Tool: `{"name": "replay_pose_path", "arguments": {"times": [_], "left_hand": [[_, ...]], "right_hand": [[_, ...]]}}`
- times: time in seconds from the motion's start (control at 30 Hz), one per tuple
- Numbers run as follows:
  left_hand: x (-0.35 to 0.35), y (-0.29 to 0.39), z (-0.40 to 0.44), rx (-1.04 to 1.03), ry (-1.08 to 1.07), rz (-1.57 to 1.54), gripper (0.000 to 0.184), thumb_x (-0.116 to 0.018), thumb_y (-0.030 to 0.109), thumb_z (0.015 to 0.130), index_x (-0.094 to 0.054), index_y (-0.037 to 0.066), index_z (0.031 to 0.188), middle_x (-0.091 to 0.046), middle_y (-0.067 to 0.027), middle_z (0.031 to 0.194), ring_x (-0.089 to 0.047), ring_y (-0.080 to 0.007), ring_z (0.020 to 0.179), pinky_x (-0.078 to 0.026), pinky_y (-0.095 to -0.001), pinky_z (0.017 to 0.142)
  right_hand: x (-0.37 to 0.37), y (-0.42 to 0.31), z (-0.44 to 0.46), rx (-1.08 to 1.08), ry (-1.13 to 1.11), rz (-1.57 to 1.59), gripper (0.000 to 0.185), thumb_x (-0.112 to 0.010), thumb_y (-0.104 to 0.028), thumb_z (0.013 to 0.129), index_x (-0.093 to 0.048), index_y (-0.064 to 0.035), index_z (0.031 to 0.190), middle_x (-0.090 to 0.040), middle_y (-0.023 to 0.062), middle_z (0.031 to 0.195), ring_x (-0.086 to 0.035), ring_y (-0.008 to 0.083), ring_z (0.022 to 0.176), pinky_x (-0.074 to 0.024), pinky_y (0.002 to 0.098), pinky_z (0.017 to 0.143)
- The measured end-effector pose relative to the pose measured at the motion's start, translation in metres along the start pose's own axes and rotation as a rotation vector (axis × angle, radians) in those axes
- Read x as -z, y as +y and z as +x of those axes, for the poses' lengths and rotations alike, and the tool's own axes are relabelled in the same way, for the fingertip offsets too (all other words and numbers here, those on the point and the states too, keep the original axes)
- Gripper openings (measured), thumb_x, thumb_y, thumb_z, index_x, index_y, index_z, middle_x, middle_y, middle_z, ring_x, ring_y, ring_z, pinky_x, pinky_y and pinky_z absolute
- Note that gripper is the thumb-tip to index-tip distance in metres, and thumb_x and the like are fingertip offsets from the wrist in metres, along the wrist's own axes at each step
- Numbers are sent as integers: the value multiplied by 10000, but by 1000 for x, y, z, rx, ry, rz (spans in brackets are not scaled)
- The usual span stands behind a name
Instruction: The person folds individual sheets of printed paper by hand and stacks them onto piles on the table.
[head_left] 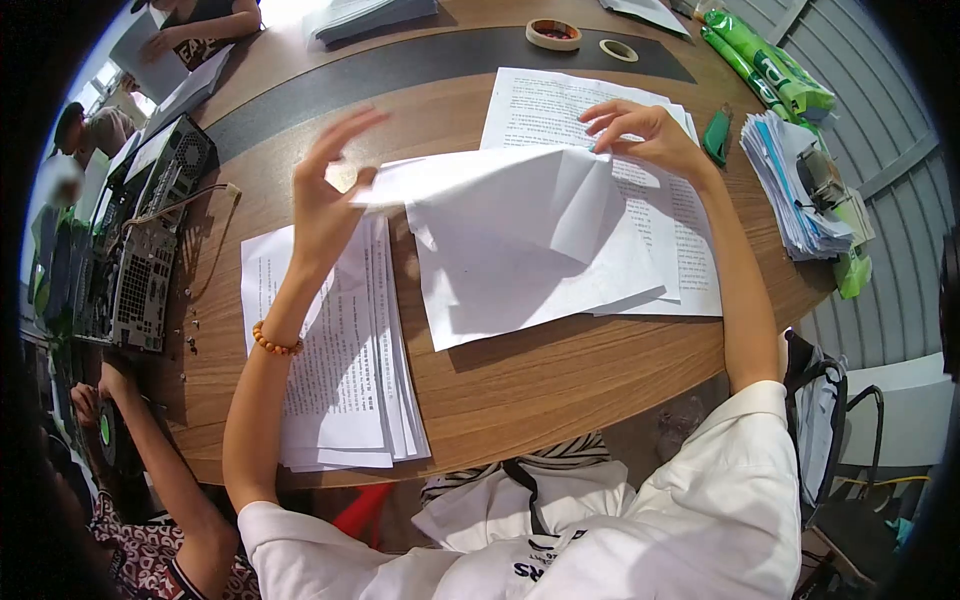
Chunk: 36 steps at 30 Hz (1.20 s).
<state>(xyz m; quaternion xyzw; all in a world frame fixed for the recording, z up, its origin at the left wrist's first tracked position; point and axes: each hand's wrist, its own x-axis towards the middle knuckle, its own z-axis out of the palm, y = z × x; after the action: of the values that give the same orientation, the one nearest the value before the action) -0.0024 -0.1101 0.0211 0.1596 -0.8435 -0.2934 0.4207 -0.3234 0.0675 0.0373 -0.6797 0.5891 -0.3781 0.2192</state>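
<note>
Left of the left paper stack [335, 400], a co-worker's hand [117, 378] lies near the table's edge, and beyond it an opened computer case [150, 235] stands with a cable trailing toward the stack. The stack's own long axis runs away from the wearer, its sheets slightly fanned.

Over the far end of that stack is the wearer's left hand [335, 170], raised on a steeply angled forearm with a beaded bracelet [277, 340] at the wrist. Its fingers are spread and point away and to the right; the thumb meets the edge of the blank sheet, but blur hides whether it grips.

The blank sheet [520, 270] sits right of the stack, partly over printed pages [690, 270]. Its long axis runs left to right, the right end tilted away from the wearer. A flap along the far side is lifted, with one pointed end toward the left hand and creases running down from the right corner.

At that far right corner, the right hand [640, 135] pinches the paper between thumb and curved fingers, which point left; the forearm reaches straight forward. Farther right of the stack, past this hand, lie a green cutter [717, 135] and a clipped paper bundle [790, 190].
</note>
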Motion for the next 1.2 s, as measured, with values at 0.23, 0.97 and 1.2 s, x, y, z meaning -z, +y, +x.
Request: {"name": "replay_pose_path", "arguments": {"times": [0.23,0.97,1.2], "left_hand": [[15,67,8,-575,-117,498,513,-712,182,643,-593,247,1138,-554,0,1209,-467,-166,1141,-261,-366,1009],[-61,117,-75,-819,-204,667,55,-674,88,671,-629,60,658,-632,-21,939,-563,-174,916,-387,-383,835],[-66,115,-74,-706,-337,390,106,-680,69,689,-574,76,687,-648,-53,1040,-612,-171,969,-360,-397,931]], "right_hand": [[-2,11,1,-4,52,13,175,-625,15,740,-717,-111,819,-605,79,1063,-580,164,935,-491,268,824],[-77,-123,-146,82,256,-798,306,-721,-127,652,-647,-69,944,-523,39,768,-503,174,629,-428,290,536],[-84,-122,-150,54,224,-717,403,-739,-230,614,-648,-91,981,-499,32,873,-479,171,725,-399,300,636]]}}
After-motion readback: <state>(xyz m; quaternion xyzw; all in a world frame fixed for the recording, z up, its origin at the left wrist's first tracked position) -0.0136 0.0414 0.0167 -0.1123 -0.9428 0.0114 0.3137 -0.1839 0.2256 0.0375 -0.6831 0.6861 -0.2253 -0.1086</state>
